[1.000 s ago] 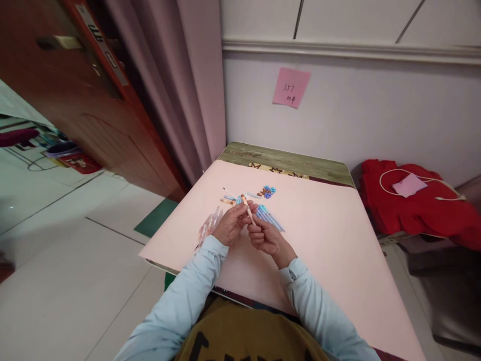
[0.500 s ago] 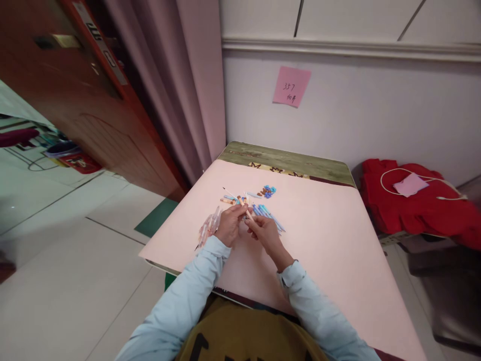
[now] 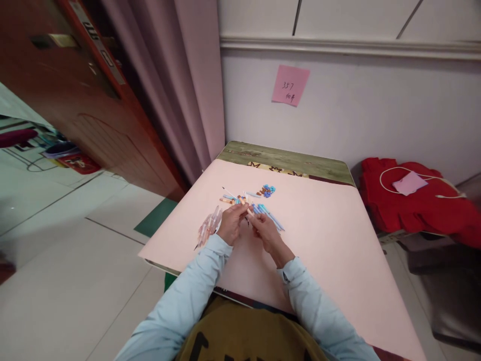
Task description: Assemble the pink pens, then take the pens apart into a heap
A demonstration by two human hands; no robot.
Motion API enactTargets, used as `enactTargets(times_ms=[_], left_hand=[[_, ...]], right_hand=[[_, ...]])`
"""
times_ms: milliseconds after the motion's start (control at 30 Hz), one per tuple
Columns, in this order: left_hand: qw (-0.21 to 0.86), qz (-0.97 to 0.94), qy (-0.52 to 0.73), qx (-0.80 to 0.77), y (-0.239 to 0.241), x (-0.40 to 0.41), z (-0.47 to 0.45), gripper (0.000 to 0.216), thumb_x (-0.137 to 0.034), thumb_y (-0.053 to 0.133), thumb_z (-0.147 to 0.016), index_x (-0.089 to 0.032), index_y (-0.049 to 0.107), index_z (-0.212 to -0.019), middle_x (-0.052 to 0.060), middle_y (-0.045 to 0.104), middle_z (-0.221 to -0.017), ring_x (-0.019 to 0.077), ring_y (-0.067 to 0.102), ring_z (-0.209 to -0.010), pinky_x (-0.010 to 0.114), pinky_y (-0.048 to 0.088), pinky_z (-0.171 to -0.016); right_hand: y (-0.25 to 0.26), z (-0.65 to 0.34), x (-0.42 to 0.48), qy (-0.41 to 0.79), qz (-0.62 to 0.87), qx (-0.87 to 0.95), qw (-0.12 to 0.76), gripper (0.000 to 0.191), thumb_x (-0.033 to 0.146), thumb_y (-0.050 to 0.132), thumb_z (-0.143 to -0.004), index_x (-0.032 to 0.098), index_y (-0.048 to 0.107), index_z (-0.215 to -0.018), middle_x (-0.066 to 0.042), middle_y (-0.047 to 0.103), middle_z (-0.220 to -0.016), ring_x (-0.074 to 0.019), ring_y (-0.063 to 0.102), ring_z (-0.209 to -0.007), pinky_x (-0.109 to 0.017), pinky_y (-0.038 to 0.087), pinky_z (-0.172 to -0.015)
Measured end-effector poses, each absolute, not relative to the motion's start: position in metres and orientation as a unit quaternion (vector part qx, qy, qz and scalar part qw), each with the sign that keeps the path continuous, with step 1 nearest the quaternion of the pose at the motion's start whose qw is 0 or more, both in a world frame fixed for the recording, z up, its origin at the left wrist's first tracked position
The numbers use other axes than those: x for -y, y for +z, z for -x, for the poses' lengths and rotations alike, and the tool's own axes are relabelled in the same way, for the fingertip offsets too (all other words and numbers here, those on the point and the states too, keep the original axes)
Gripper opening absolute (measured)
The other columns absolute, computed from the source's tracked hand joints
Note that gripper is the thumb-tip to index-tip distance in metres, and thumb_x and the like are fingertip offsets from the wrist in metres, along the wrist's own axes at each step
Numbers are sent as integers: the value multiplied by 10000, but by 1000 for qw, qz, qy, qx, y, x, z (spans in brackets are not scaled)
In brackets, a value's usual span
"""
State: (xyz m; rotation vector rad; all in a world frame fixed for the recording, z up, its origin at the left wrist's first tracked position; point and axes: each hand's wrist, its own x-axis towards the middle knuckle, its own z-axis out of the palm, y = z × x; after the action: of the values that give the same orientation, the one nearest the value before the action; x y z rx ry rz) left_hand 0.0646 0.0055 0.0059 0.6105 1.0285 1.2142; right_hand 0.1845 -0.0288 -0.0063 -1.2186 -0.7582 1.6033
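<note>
My left hand [image 3: 232,220] and my right hand [image 3: 265,230] meet over the middle of the table, both closed on a pale, slim pen barrel [image 3: 250,211]. The fingertips hide most of it, and a dark tip shows just below. Left of my left hand lies a heap of clear, pinkish pen tubes [image 3: 209,226]. Several blue pen barrels [image 3: 270,215] lie side by side just beyond my right hand. Behind my fingers are orange and blue pen pieces [image 3: 230,200] and a thin white refill [image 3: 228,191]. Further back sits a small pile of blue and brown caps [image 3: 267,190].
The pale-covered table [image 3: 323,260] stands against the wall, its bare green wooden end [image 3: 285,156] at the back. A red cloth [image 3: 413,215] with a white cable [image 3: 436,179] lies at the right. A curtain [image 3: 188,75] and a brown door [image 3: 112,135] flank the left.
My right-hand fingers have shifted slightly up along the pen barrel, closer to the left fingertips. The piles on the table look the same.
</note>
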Motion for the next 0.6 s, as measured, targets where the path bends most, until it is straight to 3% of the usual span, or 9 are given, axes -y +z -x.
enactTargets(times_ms=[100, 167, 233, 300, 433, 600], left_hand=[[664, -289, 527, -445, 5, -5, -65, 289, -326, 839, -653, -109, 693, -774, 72, 703, -757, 136, 634, -681, 270, 489, -698], [667, -288, 523, -445, 5, -5, -67, 293, -325, 836, -654, -105, 685, -775, 69, 694, -736, 124, 619, -640, 264, 486, -666], [660, -288, 525, -453, 5, -7, -70, 316, -327, 828, -662, -103, 682, -831, 65, 689, -733, 110, 595, -581, 266, 485, -626], [640, -309, 529, -464, 6, -10, -72, 432, -322, 814, -671, -110, 673, -1020, 54, 694, -751, 97, 562, -514, 271, 478, -578], [610, -390, 524, -450, 7, -17, -74, 843, -278, 777, -683, -194, 424, -1444, -12, 673, -707, 104, 552, -471, 255, 462, -531], [608, -403, 520, -444, 2, -22, -74, 819, -274, 750, -699, -193, 413, -1441, 6, 682, -711, 142, 622, -558, 268, 506, -587]], right_hand=[[-7, -184, 28, 717, 472, 284, 427, 546, 735, 603, -770, 190, 593, -760, 100, 326, -473, -60, 222, -408, -216, 171, -407], [-8, -185, 25, 721, 478, 278, 418, 537, 718, 591, -790, 181, 615, -771, 104, 302, -470, -56, 194, -405, -212, 158, -398], [-10, -185, 23, 704, 492, 284, 427, 486, 664, 629, -795, 180, 617, -761, 76, 400, -511, -54, 263, -418, -204, 192, -401], [-11, -187, 20, 697, 499, 285, 429, 461, 641, 636, -803, 183, 616, -753, 39, 497, -576, -57, 337, -436, -203, 221, -406], [-13, -189, 19, 691, 501, 283, 438, 448, 637, 654, -795, 192, 638, -751, 6, 550, -605, -72, 375, -437, -220, 236, -408], [-14, -189, 24, 621, 524, 305, 497, 411, 596, 748, -718, 199, 643, -702, -33, 626, -664, -122, 478, -537, -263, 356, -500]])
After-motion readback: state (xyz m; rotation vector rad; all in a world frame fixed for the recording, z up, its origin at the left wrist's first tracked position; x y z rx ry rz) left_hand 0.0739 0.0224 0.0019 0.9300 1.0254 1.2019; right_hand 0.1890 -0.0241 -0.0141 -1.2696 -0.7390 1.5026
